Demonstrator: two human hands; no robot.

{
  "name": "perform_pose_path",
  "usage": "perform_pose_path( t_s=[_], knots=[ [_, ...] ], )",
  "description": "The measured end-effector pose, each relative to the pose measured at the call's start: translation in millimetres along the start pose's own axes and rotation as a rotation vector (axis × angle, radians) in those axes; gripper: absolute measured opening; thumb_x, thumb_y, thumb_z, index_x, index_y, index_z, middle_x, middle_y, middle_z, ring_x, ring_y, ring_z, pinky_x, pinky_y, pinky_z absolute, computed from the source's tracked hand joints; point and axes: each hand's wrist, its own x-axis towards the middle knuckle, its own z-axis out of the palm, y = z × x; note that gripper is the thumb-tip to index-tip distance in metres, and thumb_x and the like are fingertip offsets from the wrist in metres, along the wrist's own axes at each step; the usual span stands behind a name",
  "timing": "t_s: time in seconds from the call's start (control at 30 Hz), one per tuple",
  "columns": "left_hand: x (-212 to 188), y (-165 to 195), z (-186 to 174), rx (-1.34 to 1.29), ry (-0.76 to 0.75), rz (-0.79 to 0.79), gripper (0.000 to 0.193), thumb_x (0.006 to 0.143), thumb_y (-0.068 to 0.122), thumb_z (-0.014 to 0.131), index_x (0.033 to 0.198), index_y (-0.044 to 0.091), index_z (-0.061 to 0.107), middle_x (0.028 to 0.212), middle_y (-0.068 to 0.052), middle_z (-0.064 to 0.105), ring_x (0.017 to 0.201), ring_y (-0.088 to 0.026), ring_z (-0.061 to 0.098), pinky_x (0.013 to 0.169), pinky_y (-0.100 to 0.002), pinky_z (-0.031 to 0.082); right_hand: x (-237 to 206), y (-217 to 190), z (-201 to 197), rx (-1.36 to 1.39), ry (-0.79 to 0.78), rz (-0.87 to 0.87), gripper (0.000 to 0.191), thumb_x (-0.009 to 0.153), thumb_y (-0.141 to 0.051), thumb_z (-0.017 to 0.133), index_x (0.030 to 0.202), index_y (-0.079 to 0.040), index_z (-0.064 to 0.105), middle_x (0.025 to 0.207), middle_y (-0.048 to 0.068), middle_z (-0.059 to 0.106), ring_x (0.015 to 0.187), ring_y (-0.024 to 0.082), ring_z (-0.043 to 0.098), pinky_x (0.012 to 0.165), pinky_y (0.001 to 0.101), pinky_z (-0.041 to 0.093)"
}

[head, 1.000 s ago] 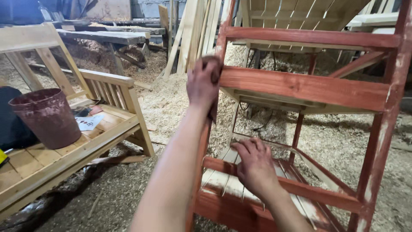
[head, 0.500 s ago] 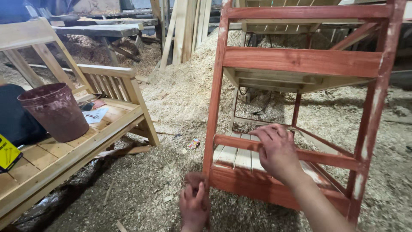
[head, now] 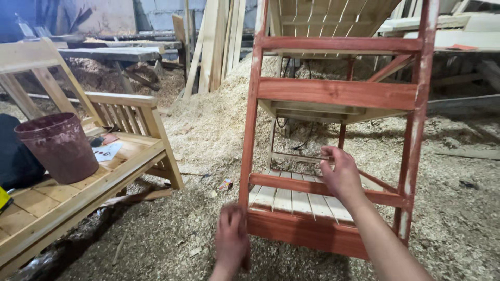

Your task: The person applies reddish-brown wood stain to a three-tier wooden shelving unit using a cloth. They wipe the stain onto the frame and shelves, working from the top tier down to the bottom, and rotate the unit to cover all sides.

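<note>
Your left hand [head: 232,237] grips the near left leg of the red rack [head: 338,93], low down. Your right hand [head: 341,174], fingers spread wide, rests on its lower rail. Rack stands upright on sawdust floor [head: 458,218], bench [head: 78,187] left.

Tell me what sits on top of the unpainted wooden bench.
On the bench stand a stained maroon bucket, a paper sheet, and a dark bundle at the frame's left edge. The bucket hides the seat slats behind it.

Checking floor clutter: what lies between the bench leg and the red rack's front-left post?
Head view: sawdust floor between bench leg and rack post, with one small scrap.
</note>
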Motion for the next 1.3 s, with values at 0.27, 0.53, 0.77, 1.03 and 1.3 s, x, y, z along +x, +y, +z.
perform_pose_path(
  t_s=[0.27, 0.53, 0.77, 1.03, 1.3],
  knots=[
    [103, 24, 3, 0.046, -0.036, 0.014, 0.035, 0.078, 0.016, 0.076, 0.111, 0.019, 0.067, 0.124, -0.010, 0.059, 0.110, -0.038, 0.059, 0.091, -0.049, 0.054, 18, -8, -2, 0.645, -0.200, 0.433, 0.054, 0.091, 0.002, 0.055, 0.144, -0.010, 0.049, 0.136, 0.005, 0.066, 0.121, 0.017, 0.062, 0.099, 0.0337, 0.051],
    [144, 14, 25, 0.128, 0.126, 0.170, 0.042, 0.074, 0.023, 0.080, 0.115, 0.019, 0.069, 0.126, -0.014, 0.058, 0.108, -0.039, 0.060, 0.086, -0.050, 0.055, 50, -22, 22, 0.581, -0.279, 0.318, 0.056, 0.091, 0.001, 0.055, 0.145, -0.013, 0.050, 0.139, 0.003, 0.066, 0.125, 0.016, 0.062, 0.102, 0.0312, 0.048],
    [220, 20, 51, 0.164, 0.218, 0.197, 0.041, 0.075, 0.022, 0.078, 0.115, 0.018, 0.072, 0.124, -0.015, 0.060, 0.105, -0.039, 0.059, 0.082, -0.050, 0.055, 96, -26, 55, 0.557, -0.388, 0.229, 0.055, 0.087, 0.005, 0.054, 0.140, -0.014, 0.055, 0.130, 0.005, 0.070, 0.117, 0.019, 0.068, 0.103, 0.0338, 0.053],
    [314, 23, 75, 0.115, 0.203, 0.224, 0.042, 0.080, 0.018, 0.076, 0.121, 0.018, 0.071, 0.126, -0.016, 0.060, 0.105, -0.039, 0.059, 0.085, -0.049, 0.054, 125, -54, 40, 0.618, -0.138, -0.037, 0.034, 0.086, 0.008, 0.052, 0.115, 0.000, 0.068, 0.101, 0.010, 0.077, 0.095, 0.017, 0.076, 0.087, 0.0290, 0.061],
    [402, 38, 96, 0.123, 0.235, 0.242, 0.046, 0.075, 0.017, 0.077, 0.120, 0.020, 0.069, 0.127, -0.018, 0.058, 0.108, -0.041, 0.058, 0.087, -0.051, 0.054, 200, -75, 4, 0.503, -0.041, -0.093, 0.031, 0.083, 0.009, 0.052, 0.107, -0.002, 0.067, 0.096, 0.009, 0.074, 0.088, 0.019, 0.073, 0.082, 0.0310, 0.058]
  ],
)
